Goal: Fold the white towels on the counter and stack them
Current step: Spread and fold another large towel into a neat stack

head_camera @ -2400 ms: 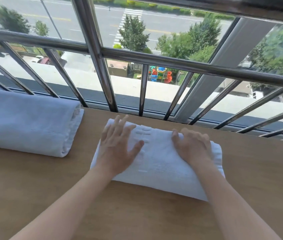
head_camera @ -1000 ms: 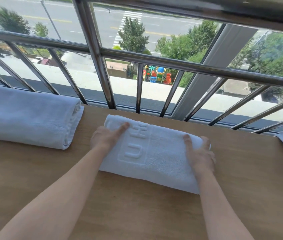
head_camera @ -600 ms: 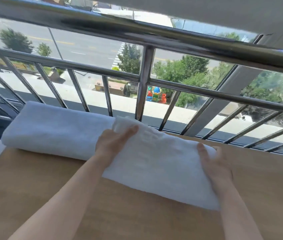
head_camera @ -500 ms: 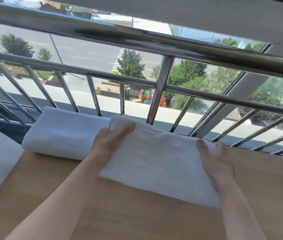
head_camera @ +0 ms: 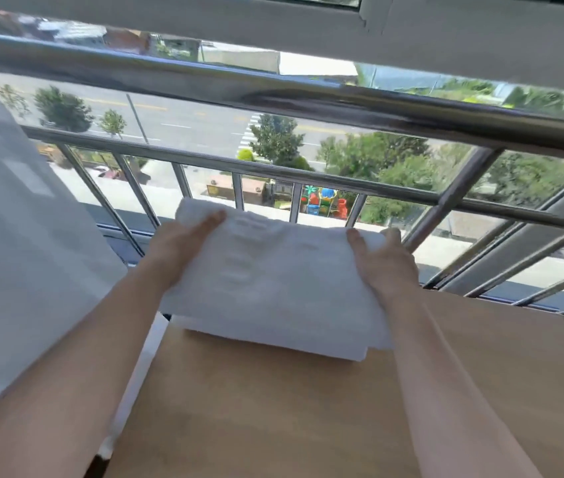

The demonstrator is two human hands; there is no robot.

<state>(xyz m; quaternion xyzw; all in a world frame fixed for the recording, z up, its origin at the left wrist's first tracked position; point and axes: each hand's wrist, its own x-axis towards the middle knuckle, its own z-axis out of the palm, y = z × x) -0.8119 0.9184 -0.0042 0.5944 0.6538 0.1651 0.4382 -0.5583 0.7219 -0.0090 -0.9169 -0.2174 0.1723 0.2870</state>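
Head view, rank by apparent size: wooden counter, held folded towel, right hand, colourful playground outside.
Largest to smallest, as they look:
1. counter
2. folded towel
3. right hand
4. playground, which looks small only because it is far below, beyond the railing.

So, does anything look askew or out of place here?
Slightly: the folded towel, gripped by the left hand and right hand, is skewed over the lower towel, whose near right corner pokes out. Nothing spilled or damaged.
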